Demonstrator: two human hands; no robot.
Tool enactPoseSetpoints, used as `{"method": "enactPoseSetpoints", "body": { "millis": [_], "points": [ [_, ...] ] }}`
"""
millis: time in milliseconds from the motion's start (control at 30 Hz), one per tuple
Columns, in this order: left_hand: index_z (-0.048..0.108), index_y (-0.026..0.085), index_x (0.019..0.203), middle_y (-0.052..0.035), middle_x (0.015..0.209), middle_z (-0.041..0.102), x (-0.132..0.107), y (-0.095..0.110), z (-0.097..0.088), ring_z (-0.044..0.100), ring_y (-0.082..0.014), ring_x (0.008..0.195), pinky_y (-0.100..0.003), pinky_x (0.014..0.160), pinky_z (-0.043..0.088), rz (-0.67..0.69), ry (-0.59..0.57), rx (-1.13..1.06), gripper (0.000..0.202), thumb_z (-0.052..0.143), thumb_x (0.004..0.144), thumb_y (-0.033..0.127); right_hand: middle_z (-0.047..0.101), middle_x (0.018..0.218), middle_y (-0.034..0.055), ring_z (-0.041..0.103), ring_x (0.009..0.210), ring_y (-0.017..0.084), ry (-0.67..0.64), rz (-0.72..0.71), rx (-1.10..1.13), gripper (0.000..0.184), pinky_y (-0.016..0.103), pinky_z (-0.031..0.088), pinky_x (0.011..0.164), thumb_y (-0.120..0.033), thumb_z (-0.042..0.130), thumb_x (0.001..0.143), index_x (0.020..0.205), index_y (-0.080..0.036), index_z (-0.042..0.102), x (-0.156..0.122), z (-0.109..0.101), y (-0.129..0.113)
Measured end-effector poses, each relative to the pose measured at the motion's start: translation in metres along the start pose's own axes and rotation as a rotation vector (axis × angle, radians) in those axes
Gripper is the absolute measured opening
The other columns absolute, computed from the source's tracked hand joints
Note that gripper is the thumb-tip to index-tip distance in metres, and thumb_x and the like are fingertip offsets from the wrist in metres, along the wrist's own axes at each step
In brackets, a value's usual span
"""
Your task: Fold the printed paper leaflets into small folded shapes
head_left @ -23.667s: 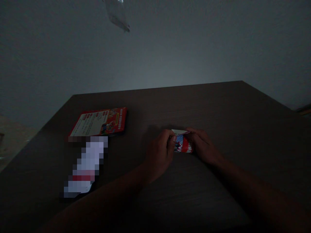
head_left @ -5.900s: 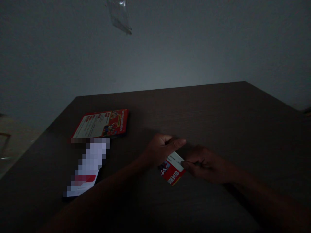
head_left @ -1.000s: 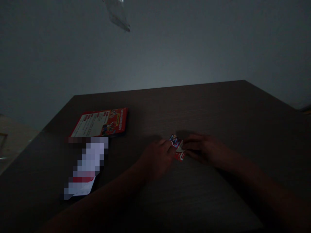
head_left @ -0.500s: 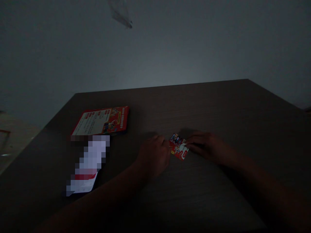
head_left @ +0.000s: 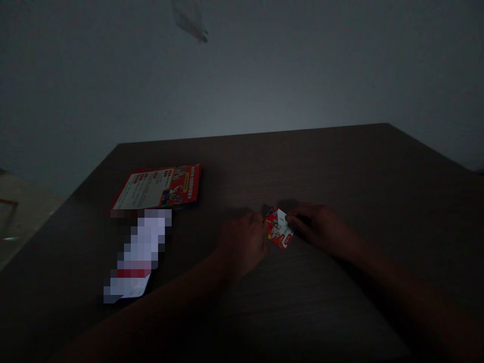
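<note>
The scene is dim. A small red and white printed paper, folded [head_left: 280,228], lies on the dark wooden table [head_left: 340,161] between my hands. My left hand [head_left: 242,242] is curled with its fingertips on the paper's left edge. From the right, my right hand [head_left: 319,229] pinches the paper's white side with thumb and fingers. Both forearms reach in from the bottom of the view.
A red printed booklet [head_left: 159,186] lies flat at the table's left. Just in front of it is a blurred-out white and red sheet [head_left: 138,257]. A grey wall rises behind the table, with a clear plastic piece [head_left: 189,20] stuck high on it.
The folded paper has been turned slightly and pressed closer together between my hands. Both hands stay at the same place on the table.
</note>
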State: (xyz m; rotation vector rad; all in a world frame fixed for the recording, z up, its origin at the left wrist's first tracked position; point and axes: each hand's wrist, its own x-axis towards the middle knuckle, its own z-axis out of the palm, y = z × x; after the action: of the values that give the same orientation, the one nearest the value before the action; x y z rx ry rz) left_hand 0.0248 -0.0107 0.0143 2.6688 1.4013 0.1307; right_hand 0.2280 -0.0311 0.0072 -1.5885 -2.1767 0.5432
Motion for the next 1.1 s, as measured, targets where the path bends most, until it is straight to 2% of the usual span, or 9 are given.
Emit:
{"method": "enactPoseSetpoints", "body": {
  "millis": [167, 400, 667, 1100],
  "points": [
    [0.058, 0.016, 0.092, -0.0088, 0.083, 0.067, 0.003, -0.001, 0.000, 0.065, -0.0223, 0.071, -0.033, 0.060, 0.048, -0.029, -0.039, 0.025, 0.032, 0.033, 0.094, 0.035, 0.071, 0.085, 0.0055, 0.063, 0.069, 0.018, 0.006, 0.108, 0.010, 0.024, 0.028, 0.045, 0.063, -0.031, 0.046, 0.089, 0.087, -0.019, 0.067, 0.003, 0.001, -0.005],
    [0.059, 0.016, 0.089, -0.0086, 0.082, 0.067, 0.003, 0.000, 0.000, 0.065, -0.0228, 0.070, -0.032, 0.059, 0.048, -0.033, -0.058, 0.056, 0.022, 0.043, 0.089, 0.032, 0.074, 0.086, 0.0056, 0.067, 0.071, 0.020, -0.010, 0.212, 0.063, 0.023, 0.030, 0.047, 0.062, -0.031, 0.050, 0.085, 0.088, -0.020, 0.071, 0.005, 0.000, -0.009],
    [0.061, 0.017, 0.090, -0.0099, 0.081, 0.068, 0.006, 0.000, 0.001, 0.066, -0.0270, 0.071, -0.037, 0.059, 0.049, -0.065, -0.050, 0.042, 0.033, 0.035, 0.092, 0.036, 0.074, 0.087, 0.0069, 0.068, 0.076, 0.024, -0.015, 0.311, 0.064, 0.027, 0.033, 0.048, 0.066, -0.035, 0.052, 0.084, 0.089, -0.019, 0.072, 0.008, 0.001, -0.012],
    [0.062, 0.016, 0.093, -0.0110, 0.080, 0.069, 0.010, 0.002, -0.001, 0.067, -0.0266, 0.072, -0.037, 0.060, 0.050, -0.102, -0.095, 0.065, 0.038, 0.033, 0.094, 0.041, 0.074, 0.087, 0.0074, 0.068, 0.077, 0.023, -0.035, 0.353, 0.002, 0.027, 0.031, 0.047, 0.067, -0.032, 0.051, 0.084, 0.089, -0.019, 0.073, 0.010, 0.000, -0.017]
  ]
}}
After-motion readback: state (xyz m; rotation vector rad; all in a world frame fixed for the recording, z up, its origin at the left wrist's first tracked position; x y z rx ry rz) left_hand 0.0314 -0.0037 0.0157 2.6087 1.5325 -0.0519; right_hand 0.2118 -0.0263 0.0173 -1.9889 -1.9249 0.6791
